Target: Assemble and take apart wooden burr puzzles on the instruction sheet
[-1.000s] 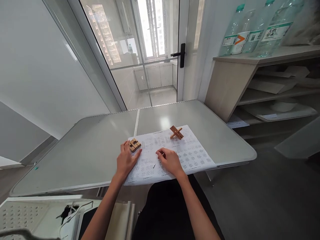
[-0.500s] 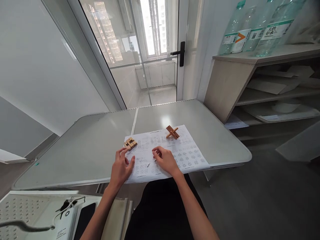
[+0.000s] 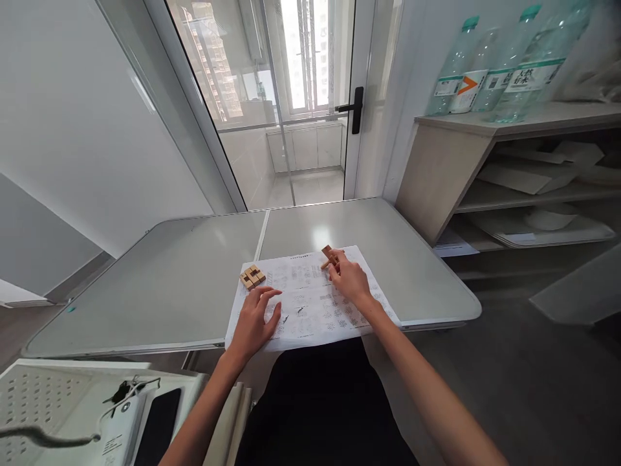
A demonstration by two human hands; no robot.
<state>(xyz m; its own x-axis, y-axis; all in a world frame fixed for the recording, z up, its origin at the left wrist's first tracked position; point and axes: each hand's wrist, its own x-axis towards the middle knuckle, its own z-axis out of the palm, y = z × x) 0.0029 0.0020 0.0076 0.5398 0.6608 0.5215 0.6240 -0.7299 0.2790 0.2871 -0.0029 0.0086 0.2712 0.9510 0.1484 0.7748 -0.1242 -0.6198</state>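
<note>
Your right hand [image 3: 350,278] has reached the wooden cross [image 3: 326,250], shifting work there, its fingers' grip unclear, while your left hand [image 3: 254,323] has fingers apart, wooden blocks [image 3: 252,277] just beyond.

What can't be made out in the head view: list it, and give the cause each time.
All in the head view:
- Wooden cross-shaped piece: partly hidden behind the right hand, so how firmly it is held can't be told.
- Printed sheet: drawings and text too small to read.
- Rightmost bottle: top cut off by the upper edge.
</note>
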